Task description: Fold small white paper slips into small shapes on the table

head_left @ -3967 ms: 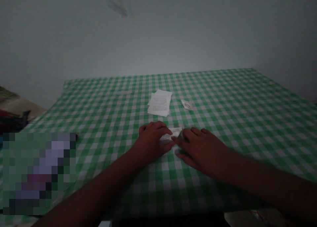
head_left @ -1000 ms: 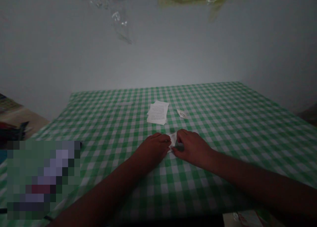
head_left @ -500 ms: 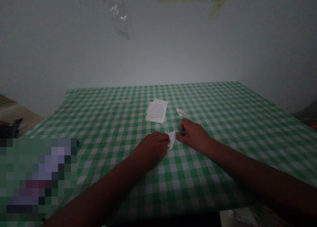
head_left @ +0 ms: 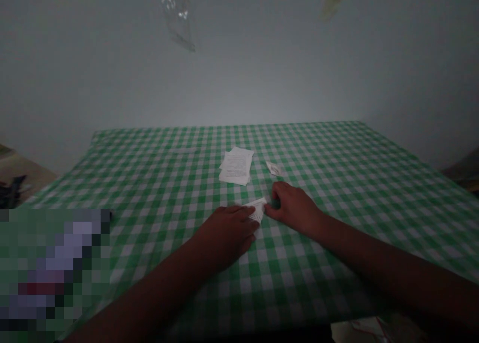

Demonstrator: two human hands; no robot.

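Note:
A small folded white paper (head_left: 257, 207) lies on the green-and-white checked tablecloth (head_left: 337, 183) between my hands. My left hand (head_left: 228, 233) lies flat on the cloth, palm down, with its fingertips on the paper's near left edge. My right hand (head_left: 294, 207) is curled, and its thumb and fingers pinch the paper's right edge. Farther back lies a stack of printed white sheets (head_left: 236, 165). To its right sits a tiny folded paper piece (head_left: 274, 169).
A pale wall rises behind the table's far edge. A pixelated patch (head_left: 52, 268) covers the near left of the cloth. Clear plastic (head_left: 177, 13) hangs at the top. Dark clutter shows off the table at far left, paper below the near right edge.
Over four seconds both hands kept working the small paper. In the last half second my left hand slid slightly back toward me while the right stayed pinched on the paper.

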